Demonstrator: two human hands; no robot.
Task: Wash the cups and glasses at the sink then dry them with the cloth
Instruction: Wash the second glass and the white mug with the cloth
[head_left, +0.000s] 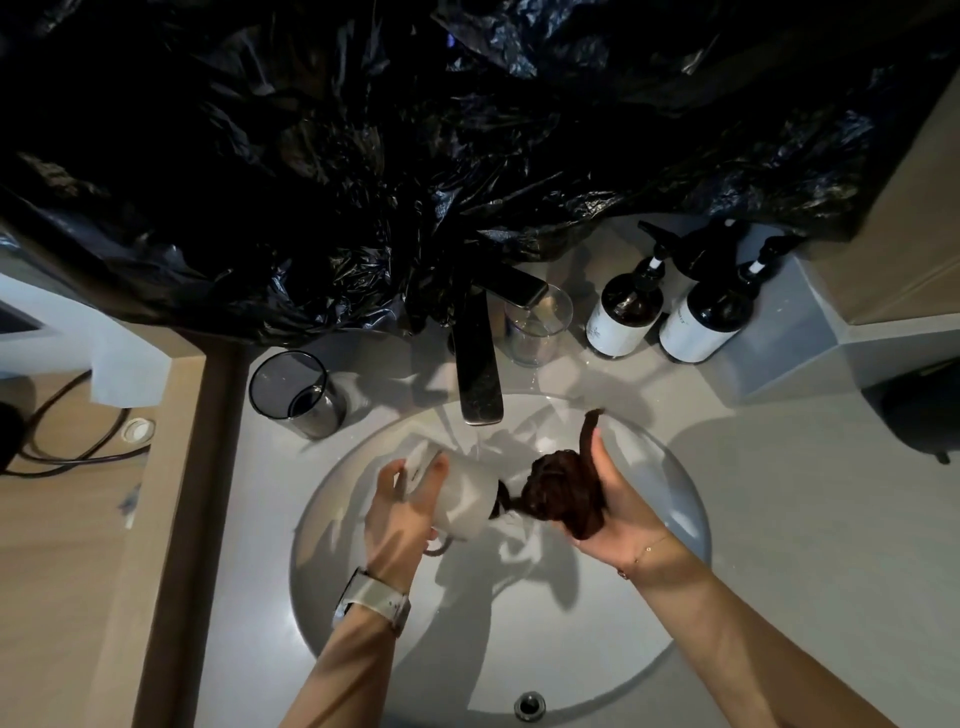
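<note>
**White mug held under the running tap**

Black plastic sheeting (363, 156) hangs over the wall behind the tap (478, 358). Grey bench (779, 493) carries a round basin (675, 597) directly below the tap; water runs from the spout. Two dark pump bottles (626, 312) (706, 317) stand right of the tap. Smoky tumbler (298, 392) stands left of the tap; clear glass (535, 327) just right of it, upright. Over the basin, below the spout: left hand (400, 514) grips a white mug (457, 499), tipped on its side, mouth toward the right. Right hand (613, 499) clutches a bunched brown cloth (561, 491), touching the mug's mouth. Hands near, not touching.
</note>
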